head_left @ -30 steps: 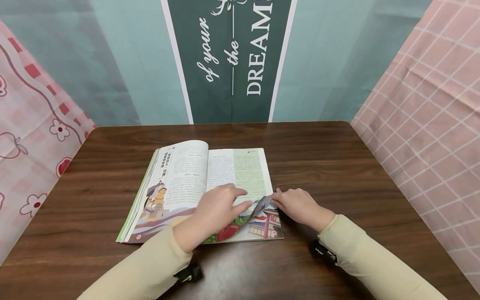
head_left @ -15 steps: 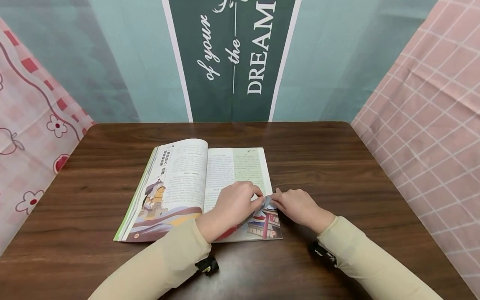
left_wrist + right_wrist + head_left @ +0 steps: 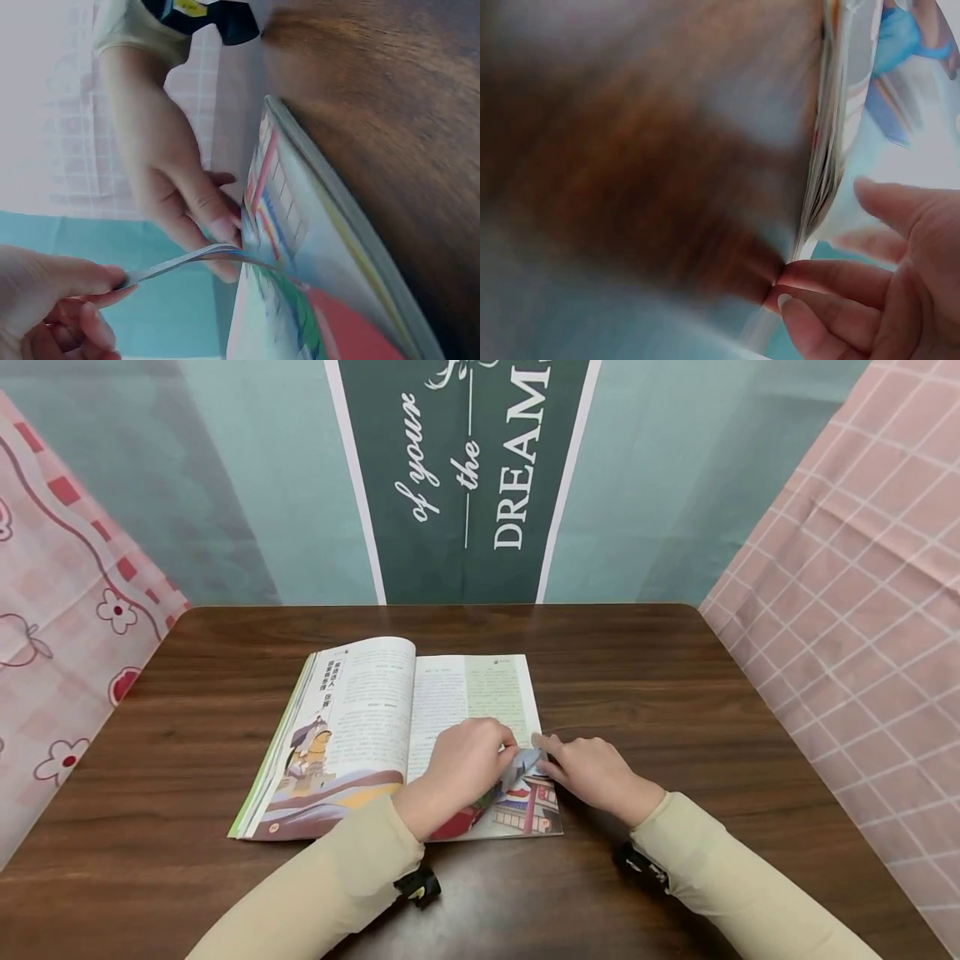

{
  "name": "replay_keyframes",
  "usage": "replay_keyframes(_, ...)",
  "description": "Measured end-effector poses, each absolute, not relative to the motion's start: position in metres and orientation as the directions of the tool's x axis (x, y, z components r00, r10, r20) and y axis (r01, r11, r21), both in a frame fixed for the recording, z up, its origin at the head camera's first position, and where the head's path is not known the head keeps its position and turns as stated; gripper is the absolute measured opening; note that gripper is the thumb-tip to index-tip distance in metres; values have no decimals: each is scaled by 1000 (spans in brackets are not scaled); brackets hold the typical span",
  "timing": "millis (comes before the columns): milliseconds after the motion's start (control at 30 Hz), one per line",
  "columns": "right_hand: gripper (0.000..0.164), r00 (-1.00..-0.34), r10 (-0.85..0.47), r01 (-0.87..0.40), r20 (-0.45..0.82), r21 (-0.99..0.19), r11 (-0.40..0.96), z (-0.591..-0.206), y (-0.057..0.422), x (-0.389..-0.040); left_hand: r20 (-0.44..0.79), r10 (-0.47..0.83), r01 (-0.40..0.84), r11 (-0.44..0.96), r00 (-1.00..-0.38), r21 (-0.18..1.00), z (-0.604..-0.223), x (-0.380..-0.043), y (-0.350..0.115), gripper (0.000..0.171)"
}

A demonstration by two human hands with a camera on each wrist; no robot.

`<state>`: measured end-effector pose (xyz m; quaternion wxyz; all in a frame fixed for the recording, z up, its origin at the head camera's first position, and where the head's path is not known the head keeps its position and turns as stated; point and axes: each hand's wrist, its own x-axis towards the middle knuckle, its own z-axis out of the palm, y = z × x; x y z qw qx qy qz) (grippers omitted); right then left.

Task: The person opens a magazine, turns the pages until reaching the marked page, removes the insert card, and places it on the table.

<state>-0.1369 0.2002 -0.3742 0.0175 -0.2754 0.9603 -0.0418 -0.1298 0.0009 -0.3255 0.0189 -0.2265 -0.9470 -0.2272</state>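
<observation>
An open magazine (image 3: 442, 693) lies on the wooden table, with a caped figure printed on its left page and a green text column on its right page. My left hand (image 3: 465, 764) pinches the edge of a lifted page (image 3: 517, 766) near the lower right corner. In the left wrist view that page (image 3: 180, 261) bends up from the magazine to the thumb and finger of my left hand (image 3: 56, 300). Beside the magazine's right edge, my right hand (image 3: 596, 777) touches the edge with loosely extended fingers. In the right wrist view, fingertips of my right hand (image 3: 855, 292) meet the stacked page edges.
Dark wooden table (image 3: 660, 693) surrounds the magazine. Behind it hangs a blue-green cloth (image 3: 285, 485) with white lettering. A flowered cloth (image 3: 67, 652) stands at the left, a pink checked cloth (image 3: 847, 593) at the right. Black straps (image 3: 418, 885) sit on both wrists.
My left hand has moved right and taken hold of the raised page. My right fingers, earlier pinching its corner, have spread apart, and the page has shifted slightly left.
</observation>
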Motion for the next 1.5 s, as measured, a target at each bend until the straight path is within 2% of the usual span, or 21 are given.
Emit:
replay_keyframes(133,65,-872,-488,-484,-42,-87,871,-373,203,-136,220,336,402,774,-916,490,-317,-129,-21,11)
replay_keyframes(200,72,-881,-471,-466,-51,-89,880,-371,204,-135,272,276,384,747,-922,543,-312,-127,-39,9)
replay_keyframes(333,69,-880,-468,-461,-82,-91,883,-371,203,-137,368,146,361,689,-918,628,-308,-120,-83,6)
replay_keyframes(500,57,-859,-502,-493,-102,-101,864,-371,204,-136,434,-16,291,719,-901,631,-305,-99,-140,7)
replay_keyframes(667,68,-821,-548,-535,-162,-119,837,-369,206,-137,427,-109,192,776,-898,601,-309,-76,-185,9)
replay_keyframes(900,87,-774,-563,-530,-289,-191,826,-360,204,-132,264,-102,49,858,-959,511,-325,-52,-230,12)
replay_keyframes(1133,91,-760,-582,-564,-289,-150,812,-358,205,-130,58,-42,-16,917,-997,398,-340,-47,-256,21)
replay_keyframes(1500,86,-771,-601,-594,-210,-103,798,-363,205,-125,-259,4,-82,944,-966,320,-341,-59,-259,24)
